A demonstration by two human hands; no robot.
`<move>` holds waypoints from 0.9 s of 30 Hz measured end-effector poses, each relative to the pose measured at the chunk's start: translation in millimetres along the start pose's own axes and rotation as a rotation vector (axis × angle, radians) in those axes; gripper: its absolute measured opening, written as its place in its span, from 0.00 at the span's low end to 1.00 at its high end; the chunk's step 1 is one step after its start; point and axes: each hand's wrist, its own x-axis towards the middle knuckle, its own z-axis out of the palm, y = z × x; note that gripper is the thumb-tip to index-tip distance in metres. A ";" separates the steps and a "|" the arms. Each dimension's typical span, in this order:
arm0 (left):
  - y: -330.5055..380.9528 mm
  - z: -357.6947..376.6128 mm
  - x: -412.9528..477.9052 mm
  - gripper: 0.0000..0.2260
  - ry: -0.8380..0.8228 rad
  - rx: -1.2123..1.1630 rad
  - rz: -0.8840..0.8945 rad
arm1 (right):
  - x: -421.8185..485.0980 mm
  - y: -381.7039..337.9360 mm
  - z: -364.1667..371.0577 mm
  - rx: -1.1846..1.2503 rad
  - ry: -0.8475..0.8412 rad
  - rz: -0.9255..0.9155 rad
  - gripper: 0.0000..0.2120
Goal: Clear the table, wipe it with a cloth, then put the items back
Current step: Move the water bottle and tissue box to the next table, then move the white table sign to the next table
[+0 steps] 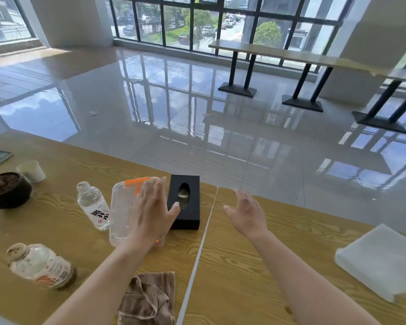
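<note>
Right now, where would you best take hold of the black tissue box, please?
Probably across its long side walls, from above: the black tissue box lies flat and narrow, and the clear container crowds its left side.

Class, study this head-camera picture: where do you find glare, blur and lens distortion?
Head view: daylight through the windows glares off the glossy floor; the near bottle at lower left and the white pad at right look smeared by blur; the far table bows, wide-angle distortion.
</note>
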 end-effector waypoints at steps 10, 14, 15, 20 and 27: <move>94.8 42.6 -23.2 0.32 -0.134 0.042 0.148 | -46.6 70.6 -47.8 -0.003 0.032 0.107 0.31; 132.1 59.4 -34.8 0.31 -0.157 0.044 0.221 | -64.3 101.6 -68.2 -0.001 0.051 0.159 0.30; 140.8 64.0 -37.2 0.31 -0.173 0.051 0.235 | -68.6 109.0 -73.0 -0.002 0.054 0.171 0.30; 181.0 86.1 -50.8 0.32 -0.238 0.064 0.295 | -92.4 144.7 -95.7 -0.006 0.088 0.229 0.30; 230.6 115.0 -64.3 0.32 -0.305 0.015 0.390 | -133.6 194.0 -124.6 -0.019 0.182 0.355 0.28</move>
